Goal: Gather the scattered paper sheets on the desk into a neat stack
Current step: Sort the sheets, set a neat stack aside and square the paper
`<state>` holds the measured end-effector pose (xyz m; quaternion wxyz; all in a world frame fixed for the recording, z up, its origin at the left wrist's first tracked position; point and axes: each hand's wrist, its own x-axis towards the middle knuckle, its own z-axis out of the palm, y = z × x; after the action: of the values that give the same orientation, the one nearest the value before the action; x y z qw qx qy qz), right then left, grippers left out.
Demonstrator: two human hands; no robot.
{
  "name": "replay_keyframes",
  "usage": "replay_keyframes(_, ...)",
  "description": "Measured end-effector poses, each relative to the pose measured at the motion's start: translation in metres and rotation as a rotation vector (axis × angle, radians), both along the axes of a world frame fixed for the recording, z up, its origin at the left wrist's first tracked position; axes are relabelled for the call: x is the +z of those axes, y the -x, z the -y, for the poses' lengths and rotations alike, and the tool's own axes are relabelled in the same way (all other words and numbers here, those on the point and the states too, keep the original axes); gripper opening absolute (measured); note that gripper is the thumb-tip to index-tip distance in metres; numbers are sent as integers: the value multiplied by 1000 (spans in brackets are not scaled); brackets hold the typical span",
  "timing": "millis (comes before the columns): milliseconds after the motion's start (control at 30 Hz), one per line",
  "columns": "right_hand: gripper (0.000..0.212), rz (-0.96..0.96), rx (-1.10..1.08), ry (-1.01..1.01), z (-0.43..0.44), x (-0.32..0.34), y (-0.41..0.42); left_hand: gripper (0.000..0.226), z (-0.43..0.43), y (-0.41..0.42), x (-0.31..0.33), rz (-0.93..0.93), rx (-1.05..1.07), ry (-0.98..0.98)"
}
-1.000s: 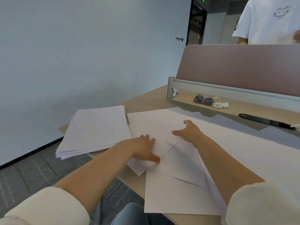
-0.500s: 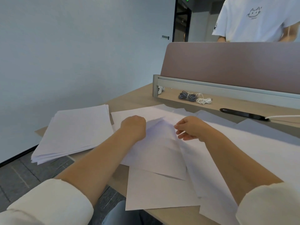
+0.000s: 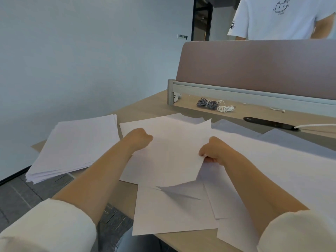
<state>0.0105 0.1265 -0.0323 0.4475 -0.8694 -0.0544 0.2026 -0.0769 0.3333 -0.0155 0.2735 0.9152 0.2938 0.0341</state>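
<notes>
A white sheet (image 3: 174,153) is lifted off the desk, tilted up between my hands. My left hand (image 3: 139,138) grips its left edge and my right hand (image 3: 215,151) pinches its right edge. Several loose white sheets (image 3: 163,213) lie overlapping beneath and to the right, some hanging over the desk's front edge. A stack of paper (image 3: 76,144) sits at the desk's left corner, its sheets slightly fanned.
A mauve divider panel (image 3: 254,66) on a grey rail closes the back of the wooden desk (image 3: 145,108). Coiled grey and white cables (image 3: 214,104) and a black cable slot (image 3: 269,123) lie near it. A person in a white T-shirt (image 3: 280,17) stands behind the divider.
Both hands went from pressing flat on the sheets to curling round one sheet, which is now raised off the pile. The view has shifted right.
</notes>
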Motion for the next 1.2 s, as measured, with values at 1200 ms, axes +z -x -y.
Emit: replay_keyframes(1200,51,-418,-22,-725,-9,-9,7,17,1,-5,42,624,-286,1167)
